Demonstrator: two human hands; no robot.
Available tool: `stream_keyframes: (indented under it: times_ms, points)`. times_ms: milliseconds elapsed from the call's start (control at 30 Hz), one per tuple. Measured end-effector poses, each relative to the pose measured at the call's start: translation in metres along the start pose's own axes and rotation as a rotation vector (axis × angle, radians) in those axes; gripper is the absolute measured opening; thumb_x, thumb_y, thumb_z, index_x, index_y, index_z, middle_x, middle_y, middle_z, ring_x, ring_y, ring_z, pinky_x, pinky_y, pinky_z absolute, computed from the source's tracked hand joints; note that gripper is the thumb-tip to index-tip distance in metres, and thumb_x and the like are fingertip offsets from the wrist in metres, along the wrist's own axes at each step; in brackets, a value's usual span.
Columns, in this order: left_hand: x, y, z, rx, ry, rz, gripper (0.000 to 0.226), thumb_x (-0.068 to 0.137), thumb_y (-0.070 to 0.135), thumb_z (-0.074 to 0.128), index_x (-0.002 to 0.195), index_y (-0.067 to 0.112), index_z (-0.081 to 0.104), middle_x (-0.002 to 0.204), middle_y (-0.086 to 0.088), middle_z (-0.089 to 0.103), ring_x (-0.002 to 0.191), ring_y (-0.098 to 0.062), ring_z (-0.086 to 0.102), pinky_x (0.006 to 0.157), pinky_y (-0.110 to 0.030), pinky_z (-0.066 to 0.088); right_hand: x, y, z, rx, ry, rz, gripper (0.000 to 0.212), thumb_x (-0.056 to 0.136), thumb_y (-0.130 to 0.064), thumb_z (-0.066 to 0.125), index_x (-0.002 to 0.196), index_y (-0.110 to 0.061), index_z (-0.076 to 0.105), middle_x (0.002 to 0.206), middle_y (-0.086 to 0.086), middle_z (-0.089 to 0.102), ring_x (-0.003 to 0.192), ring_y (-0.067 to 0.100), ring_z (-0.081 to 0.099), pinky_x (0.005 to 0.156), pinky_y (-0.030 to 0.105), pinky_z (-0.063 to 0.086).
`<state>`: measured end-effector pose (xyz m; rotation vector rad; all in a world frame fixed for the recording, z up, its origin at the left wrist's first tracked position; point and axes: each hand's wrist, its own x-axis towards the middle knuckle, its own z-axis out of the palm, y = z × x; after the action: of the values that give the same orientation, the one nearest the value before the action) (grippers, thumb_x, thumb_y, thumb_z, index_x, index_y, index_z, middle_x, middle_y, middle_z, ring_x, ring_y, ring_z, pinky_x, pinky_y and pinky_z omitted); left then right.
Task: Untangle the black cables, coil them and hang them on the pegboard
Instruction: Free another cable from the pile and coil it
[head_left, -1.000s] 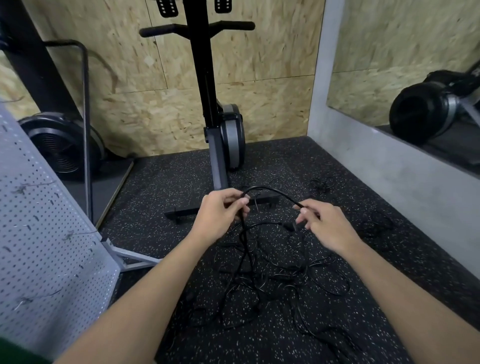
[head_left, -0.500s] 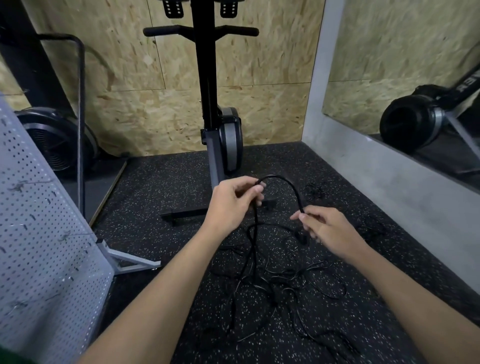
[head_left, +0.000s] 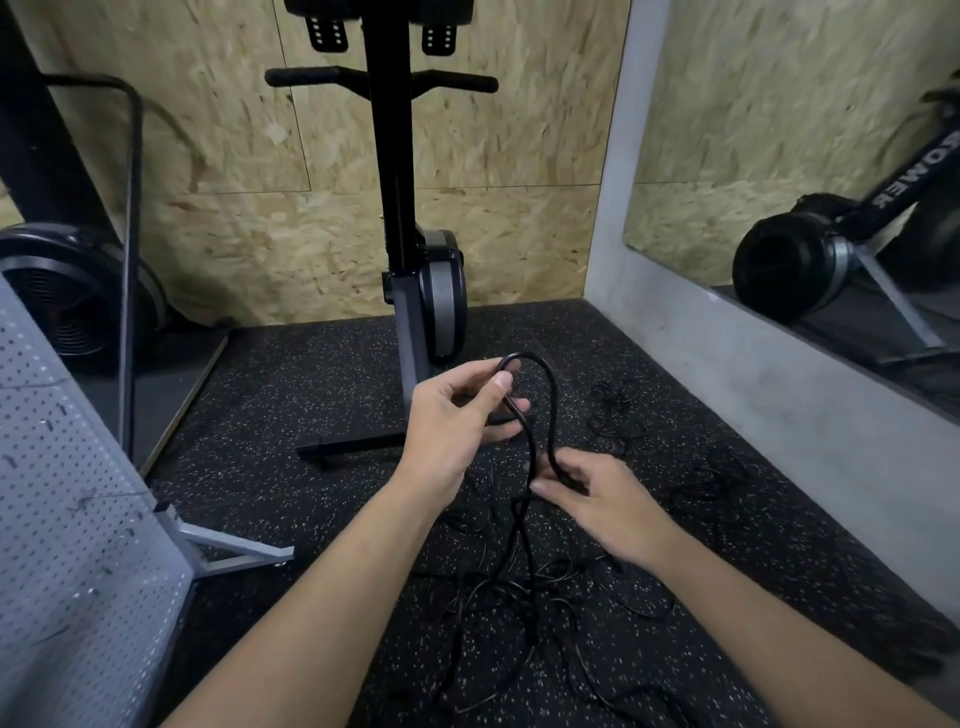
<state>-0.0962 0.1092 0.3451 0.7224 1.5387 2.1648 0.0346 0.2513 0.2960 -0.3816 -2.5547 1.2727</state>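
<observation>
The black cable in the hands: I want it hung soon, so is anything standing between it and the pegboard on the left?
Nothing solid. The black cable loop faces open floor toward the grey perforated pegboard, but its strands run into the tangled cable pile.

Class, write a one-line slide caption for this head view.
Both hands, left and right, hold a loop of black cable above the tangle on the floor.
</observation>
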Motion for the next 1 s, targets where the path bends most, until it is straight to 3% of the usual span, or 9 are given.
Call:
stream_keyframes:
  times_ms: [100,200,300,367,467,567,667,767,1000]
  points:
    - [0.002,-0.005,0.002,-0.032,0.004,0.004,0.020,0.100,0.012,0.066,0.117,0.011,0.076,0.109,-0.001,0.078,0.097,-0.026,0.077,0.075,-0.035,0.064,0.000,-0.004,0.004,-0.016,0.033,-0.021,0.012,0.101,-0.031,0.066,0.102,-0.023,0.075,0.097,-0.008,0.077,0.091,0.003,0.070,0.086,0.028,0.054]
    - [0.003,-0.020,-0.003,-0.059,-0.024,-0.086,0.026,0.105,0.026,0.058,0.121,0.013,0.074,0.116,-0.012,0.075,0.106,-0.027,0.074,0.086,-0.036,0.062,-0.001,-0.002,0.004,0.037,0.066,-0.026,0.018,0.105,-0.034,0.059,0.099,-0.022,0.071,0.094,0.004,0.074,0.090,0.022,0.069,0.085,0.042,0.054]
    - [-0.001,-0.047,-0.007,0.251,-0.273,-0.249,0.029,0.111,0.028,0.047,0.118,0.021,0.074,0.112,-0.008,0.077,0.103,-0.022,0.074,0.093,-0.037,0.060,0.001,-0.006,-0.001,0.141,0.106,-0.032,0.017,0.107,-0.029,0.055,0.105,-0.023,0.071,0.088,-0.002,0.073,0.080,0.013,0.067,0.080,0.031,0.054]
    - [-0.005,-0.059,-0.007,0.467,-0.472,-0.277,0.027,0.110,0.019,0.049,0.114,0.015,0.075,0.105,-0.005,0.079,0.099,-0.016,0.075,0.086,-0.031,0.060,0.004,-0.011,-0.004,0.184,0.130,-0.028,0.020,0.108,-0.027,0.054,0.099,-0.019,0.070,0.079,-0.002,0.066,0.071,0.009,0.061,0.072,0.028,0.051]
    - [-0.007,-0.063,-0.009,0.531,-0.562,-0.363,0.027,0.110,0.015,0.049,0.115,0.009,0.075,0.106,-0.007,0.080,0.103,-0.012,0.075,0.077,-0.023,0.060,0.007,-0.007,-0.010,0.228,0.178,0.007,0.023,0.108,-0.022,0.052,0.095,-0.012,0.067,0.082,0.001,0.066,0.068,0.011,0.056,0.066,0.029,0.049]
    - [-0.002,-0.062,-0.014,0.614,-0.623,-0.303,0.022,0.103,0.010,0.061,0.116,0.015,0.077,0.109,-0.002,0.080,0.100,-0.008,0.073,0.076,-0.018,0.055,0.007,-0.003,-0.015,0.276,0.206,0.052,0.024,0.110,-0.018,0.049,0.096,-0.007,0.066,0.090,0.004,0.073,0.069,0.009,0.055,0.063,0.024,0.048]
    - [-0.001,-0.066,-0.016,0.638,-0.715,-0.301,0.033,0.089,-0.001,0.076,0.117,0.016,0.076,0.111,-0.002,0.079,0.106,-0.012,0.073,0.092,-0.022,0.057,0.007,-0.004,-0.021,0.308,0.216,0.057,0.025,0.110,-0.017,0.048,0.095,-0.006,0.064,0.084,0.005,0.071,0.067,0.008,0.053,0.061,0.021,0.047]
    - [-0.001,-0.079,-0.018,0.891,-0.803,-0.214,0.026,0.084,0.008,0.084,0.103,0.025,0.076,0.103,0.007,0.078,0.099,-0.007,0.072,0.093,-0.023,0.056,0.008,-0.004,-0.023,0.353,0.236,0.056,0.026,0.110,-0.018,0.047,0.094,-0.007,0.064,0.081,0.002,0.067,0.071,0.012,0.053,0.063,0.022,0.047]
    - [-0.005,-0.106,-0.033,1.068,-0.653,-0.137,0.007,0.098,0.020,0.072,0.092,0.019,0.076,0.071,0.015,0.068,0.068,-0.004,0.067,0.070,-0.020,0.052,0.012,0.003,-0.022,0.342,0.281,0.140,0.030,0.112,-0.020,0.044,0.096,-0.005,0.064,0.090,0.010,0.074,0.086,0.018,0.073,0.082,0.029,0.057]
